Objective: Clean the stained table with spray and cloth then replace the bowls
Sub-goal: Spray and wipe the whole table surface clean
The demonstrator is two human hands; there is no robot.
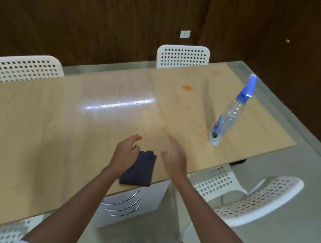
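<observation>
Head view: the wooden desk [25,129] has broad bare surface to the left. A dark folded cloth [140,169] lies at its near edge. The left hand [125,151], loosely curled, rests just beside the cloth; whether it grips it I cannot tell. The right hand [174,158] hovers released, blurred. Orange stains [187,88] mark the far right part. The clear, blue-topped spray bottle [229,116] stands near the right edge; its contents cannot be made out.

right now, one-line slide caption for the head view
Both hands open over a dark cloth at the table edge, spray bottle beside orange stains.

Meeting room: long table [47,123], perforated chairs [21,69]
</observation>
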